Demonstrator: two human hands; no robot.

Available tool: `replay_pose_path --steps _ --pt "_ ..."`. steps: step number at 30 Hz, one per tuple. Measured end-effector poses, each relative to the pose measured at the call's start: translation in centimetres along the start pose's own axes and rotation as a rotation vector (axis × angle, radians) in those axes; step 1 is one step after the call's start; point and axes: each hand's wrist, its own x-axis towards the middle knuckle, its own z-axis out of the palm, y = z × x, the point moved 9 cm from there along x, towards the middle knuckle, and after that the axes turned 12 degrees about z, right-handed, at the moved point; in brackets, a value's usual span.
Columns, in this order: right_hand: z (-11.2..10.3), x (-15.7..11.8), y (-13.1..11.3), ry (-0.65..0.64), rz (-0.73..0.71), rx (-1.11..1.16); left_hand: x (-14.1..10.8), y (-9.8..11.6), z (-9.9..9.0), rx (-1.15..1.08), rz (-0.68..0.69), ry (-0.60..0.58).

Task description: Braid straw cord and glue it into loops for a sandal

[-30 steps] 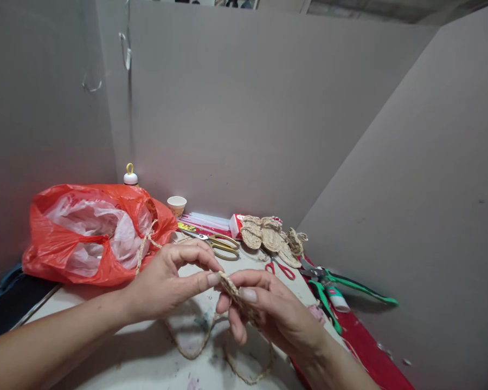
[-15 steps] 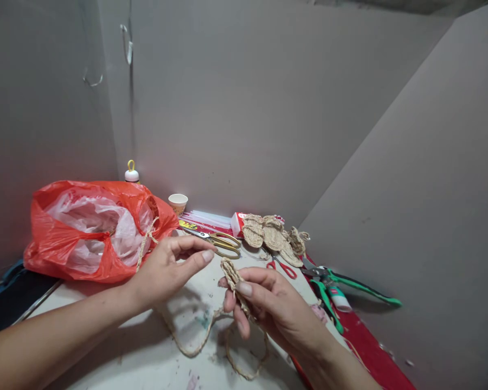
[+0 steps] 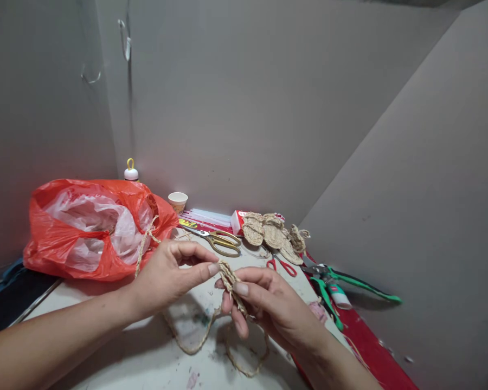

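A small flat coil of braided straw cord is held between my two hands above the table. My right hand grips its lower part, thumb on top and fingers underneath. With thumb and index finger, my left hand pinches the coil's upper end. A loose length of the straw cord hangs in loops over the table top under the hands. The coil's lower end is partly hidden by the right fingers.
A red plastic bag lies left on the white table. Behind are a paper cup, brass-handled scissors and woven straw pieces. Red-handled scissors, green-handled pruners and a glue stick lie right.
My left hand has moved slightly right and closed on the upper end of the straw coil; before, it was apart from it. My right hand keeps its grip.
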Motion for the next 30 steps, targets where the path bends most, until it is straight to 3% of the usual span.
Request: replay_pose_path --steps 6,13,25,30 --pt "0.1 0.0 0.1 -0.008 0.013 -0.015 -0.2 0.0 0.2 0.033 0.015 -0.009" --pt "0.2 0.1 0.2 0.017 0.014 -0.058 -0.4 0.4 -0.2 0.148 0.007 0.069" --pt "0.1 0.1 0.2 0.071 0.028 -0.144 -0.4 -0.6 0.3 0.012 -0.061 0.037" --pt "-0.2 0.3 0.0 0.064 -0.003 -0.083 0.1 -0.7 -0.2 0.126 -0.068 -0.004"
